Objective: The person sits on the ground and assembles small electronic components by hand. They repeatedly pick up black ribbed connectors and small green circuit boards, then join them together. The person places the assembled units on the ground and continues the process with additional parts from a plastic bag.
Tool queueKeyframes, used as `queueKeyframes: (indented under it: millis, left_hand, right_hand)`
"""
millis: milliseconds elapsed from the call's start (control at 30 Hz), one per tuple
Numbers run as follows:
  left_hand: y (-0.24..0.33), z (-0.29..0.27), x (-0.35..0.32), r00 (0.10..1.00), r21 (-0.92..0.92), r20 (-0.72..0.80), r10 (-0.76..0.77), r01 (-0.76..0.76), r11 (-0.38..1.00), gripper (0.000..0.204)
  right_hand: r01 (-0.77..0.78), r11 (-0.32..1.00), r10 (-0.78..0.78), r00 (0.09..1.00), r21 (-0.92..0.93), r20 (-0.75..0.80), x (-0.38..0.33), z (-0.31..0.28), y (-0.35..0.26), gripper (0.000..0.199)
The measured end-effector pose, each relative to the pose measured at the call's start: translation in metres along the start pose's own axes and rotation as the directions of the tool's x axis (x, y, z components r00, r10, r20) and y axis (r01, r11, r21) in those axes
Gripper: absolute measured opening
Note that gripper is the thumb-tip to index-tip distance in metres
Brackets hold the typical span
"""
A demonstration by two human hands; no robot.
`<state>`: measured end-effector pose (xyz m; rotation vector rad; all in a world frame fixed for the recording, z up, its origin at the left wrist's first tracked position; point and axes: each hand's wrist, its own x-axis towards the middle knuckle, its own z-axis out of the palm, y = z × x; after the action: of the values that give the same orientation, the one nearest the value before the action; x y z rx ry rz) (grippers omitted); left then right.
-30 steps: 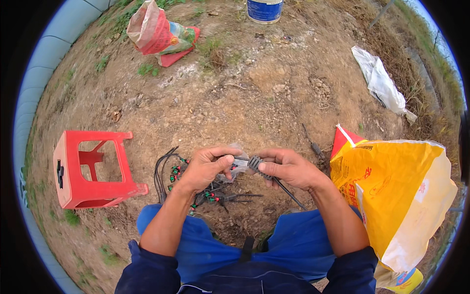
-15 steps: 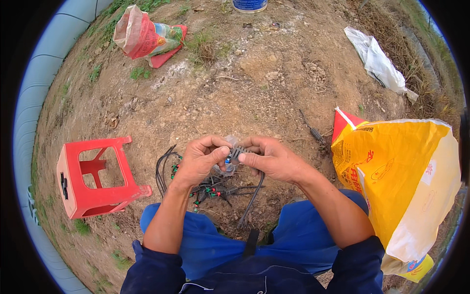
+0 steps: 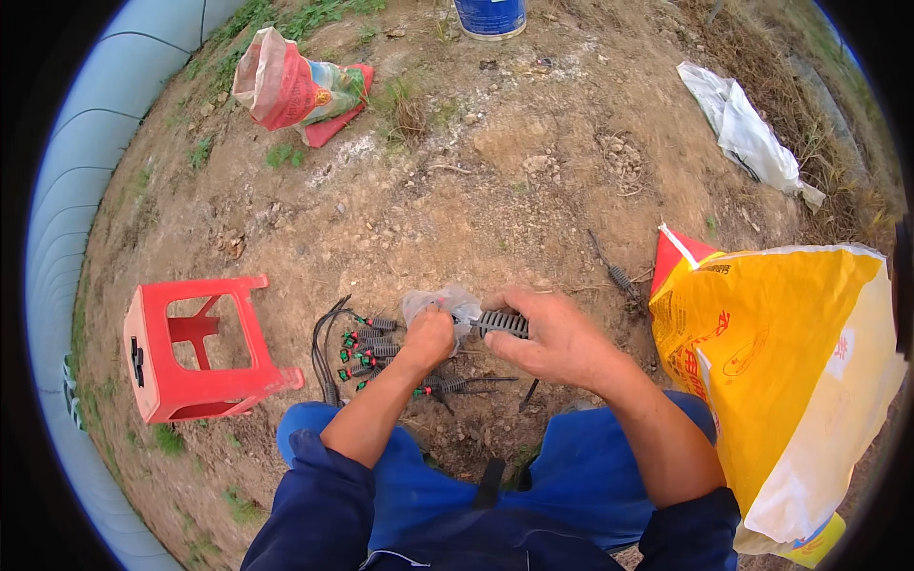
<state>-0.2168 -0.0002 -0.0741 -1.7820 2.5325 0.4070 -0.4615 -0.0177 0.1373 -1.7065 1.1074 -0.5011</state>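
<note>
My right hand (image 3: 557,335) grips a grey ribbed sleeve (image 3: 505,324) between thumb and fingers, its ribbed length pointing left toward the other hand. My left hand (image 3: 430,335) is closed at a clear plastic bag (image 3: 446,302) just left of the sleeve; its fingertips and whatever they pinch are hidden. On the soil below and left of that hand lie several similar ribbed pieces (image 3: 381,350) with green and red ends and thin black tubes. A bundle of black tubing (image 3: 317,354) curves at their left.
A red plastic stool (image 3: 205,381) lies on its side at left. To the right stands a big yellow sack (image 3: 762,343), with a loose ribbed piece (image 3: 619,276) near it. Farther off are a red sack (image 3: 290,86), a blue bucket (image 3: 490,17) and a white sack (image 3: 743,124).
My hands have moved apart from their joint hold. The left has turned down to the plastic bag, while the right now holds the ribbed sleeve sideways. The view has shifted slightly.
</note>
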Motion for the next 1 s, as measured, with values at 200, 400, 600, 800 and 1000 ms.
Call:
queueKeyframes:
  millis: [200,400,600,800,1000]
  left_hand:
    - [-0.012,0.019,0.052,0.918,0.105,0.339,-0.205,0.180,0.978,0.027]
    - [-0.014,0.043,0.074,0.877,0.196,0.398,-0.270,0.206,0.959,0.025]
    - [-0.001,0.037,0.085,0.839,0.325,0.453,-0.302,0.160,0.932,0.024]
    - [-0.023,0.055,0.082,0.851,0.451,0.487,-0.197,-0.052,0.891,0.021]
    - [-0.029,0.053,0.092,0.880,0.395,0.446,-0.166,-0.027,0.918,0.022]
  right_hand:
    - [0.030,1.000,-0.030,0.999,0.006,-0.044,-0.007,-0.007,0.010,0.034]
    - [-0.028,0.997,0.030,0.999,0.068,-0.025,-0.012,-0.004,0.011,0.034]
    - [-0.033,0.999,0.034,0.999,0.031,-0.001,-0.018,-0.003,0.018,0.037]
    - [-0.046,0.994,0.041,0.998,0.099,0.054,-0.018,0.003,0.018,0.038]
    - [-0.021,0.997,0.020,1.000,0.074,0.015,-0.021,0.008,0.022,0.040]
